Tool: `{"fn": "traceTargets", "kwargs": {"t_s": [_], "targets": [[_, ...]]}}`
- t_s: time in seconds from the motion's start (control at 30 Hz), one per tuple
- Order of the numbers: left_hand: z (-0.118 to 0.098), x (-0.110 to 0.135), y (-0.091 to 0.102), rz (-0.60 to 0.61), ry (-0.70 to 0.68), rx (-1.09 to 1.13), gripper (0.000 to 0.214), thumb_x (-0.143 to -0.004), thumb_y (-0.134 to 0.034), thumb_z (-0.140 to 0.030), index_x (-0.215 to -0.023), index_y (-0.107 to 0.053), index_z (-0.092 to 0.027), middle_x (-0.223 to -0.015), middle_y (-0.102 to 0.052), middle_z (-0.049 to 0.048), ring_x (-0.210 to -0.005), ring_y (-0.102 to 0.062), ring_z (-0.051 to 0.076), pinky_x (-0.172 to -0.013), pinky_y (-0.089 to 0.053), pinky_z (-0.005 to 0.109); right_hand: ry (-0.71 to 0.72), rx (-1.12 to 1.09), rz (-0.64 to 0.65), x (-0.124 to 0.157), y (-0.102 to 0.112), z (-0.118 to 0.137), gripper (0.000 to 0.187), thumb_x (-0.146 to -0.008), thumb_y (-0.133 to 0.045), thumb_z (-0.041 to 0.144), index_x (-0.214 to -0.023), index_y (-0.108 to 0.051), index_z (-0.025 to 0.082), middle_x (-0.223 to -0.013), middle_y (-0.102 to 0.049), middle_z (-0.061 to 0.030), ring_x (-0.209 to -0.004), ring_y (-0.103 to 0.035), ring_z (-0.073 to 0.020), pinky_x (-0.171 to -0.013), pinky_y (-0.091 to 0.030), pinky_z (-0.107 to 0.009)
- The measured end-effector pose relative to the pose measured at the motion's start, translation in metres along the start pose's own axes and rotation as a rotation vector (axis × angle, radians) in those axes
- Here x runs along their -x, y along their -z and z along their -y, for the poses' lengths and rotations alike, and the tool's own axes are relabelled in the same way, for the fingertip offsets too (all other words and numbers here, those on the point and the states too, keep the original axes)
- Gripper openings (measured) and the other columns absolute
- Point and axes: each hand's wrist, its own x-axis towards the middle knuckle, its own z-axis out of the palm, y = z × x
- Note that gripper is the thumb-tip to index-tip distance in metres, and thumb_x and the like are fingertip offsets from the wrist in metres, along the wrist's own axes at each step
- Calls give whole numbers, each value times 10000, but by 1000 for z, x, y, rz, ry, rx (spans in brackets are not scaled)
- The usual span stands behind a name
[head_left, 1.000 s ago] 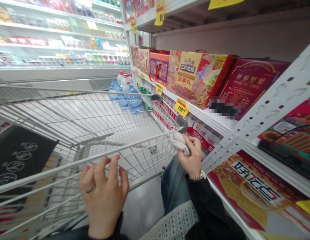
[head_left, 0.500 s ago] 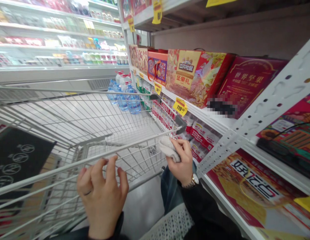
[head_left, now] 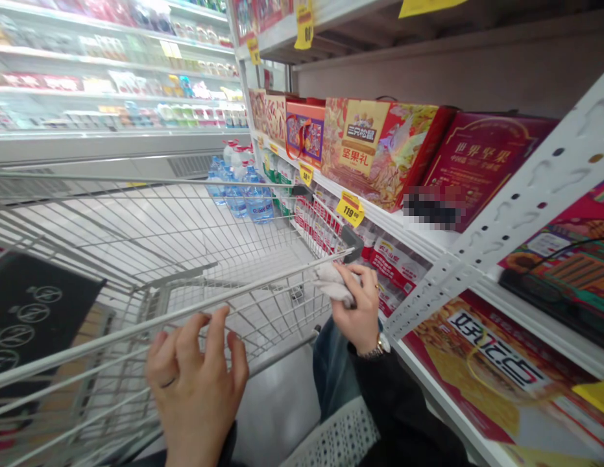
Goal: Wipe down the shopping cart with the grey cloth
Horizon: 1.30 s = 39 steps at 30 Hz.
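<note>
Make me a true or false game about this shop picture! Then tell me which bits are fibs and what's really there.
1. The right hand holds a pale cloth. True.
2. The watch is on the left hand's side. False: it is on the right hand's side.
3. The shopping cart has wire sides. True.
4. The big water bottles stand on a shelf. False: they stand on the floor.
5. A yellow price tag saying 119 is below a nut gift box. True.

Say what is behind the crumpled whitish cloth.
Behind the crumpled whitish cloth in the right hand, bars of the grey metal wire shopping cart show past its edge. What it directly covers is hidden.
</note>
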Motion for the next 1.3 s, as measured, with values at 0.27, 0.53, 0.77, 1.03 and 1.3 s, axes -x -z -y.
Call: {"fn": "traceTargets", "kwargs": {"t_s": [0.27, 0.53, 0.77, 1.03, 1.3], "targets": [[-4, -1, 0, -7, 7, 35, 686, -830, -668, -220, -1484, -463, -245, -1428, -496, 146, -1418, -360, 383, -1243, -253, 632, 225, -80, 251, 4, -12, 44, 755, -661, -538, 136, -1385, -580, 348, -1173, -530, -61, -1055, -541, -253, -903, -468, -465], [4, 5, 3, 14, -72, 59, 763, -821, -670, -185, -1525, -396, -284, -1468, -490, 124, -1400, -404, 351, -1237, -283, 604, 109, -66, 159, 0, -9, 31, 678, -722, -551, 135, -1369, -599, 334, -1178, -542, -65, -1065, -538, -258, -937, -457, -480], [4, 7, 13, -167, 93, 26, 720, -763, -727, -199, -1449, -510, -243, -1537, -403, 168, -1413, -387, 423, -1164, -334, 656, 126, -82, 151, 2, -9, 40, 675, -717, -539, 143, -1365, -598, 323, -1163, -538, -70, -1057, -537, -259, -922, -444, -474], [13, 4, 20, -69, 43, -46, 649, -816, -675, -232, -1441, -508, -269, -1336, -626, 129, -1350, -484, 407, -1158, -278, 678, 219, -151, 222, -2, -27, 70, 670, -714, -555, 186, -1367, -588, 330, -1184, -550, -60, -1059, -556, -247, -909, -425, -451], [-6, 1, 16, -36, 110, 67, 613, -828, -672, -244, -1422, -522, -205, -1395, -567, 153, -1412, -401, 413, -1176, -307, 621, 90, -48, 122, -3, -7, 37, 617, -735, -544, 154, -1331, -622, 292, -1143, -542, -68, -1048, -530, -250, -908, -418, -447]]}}
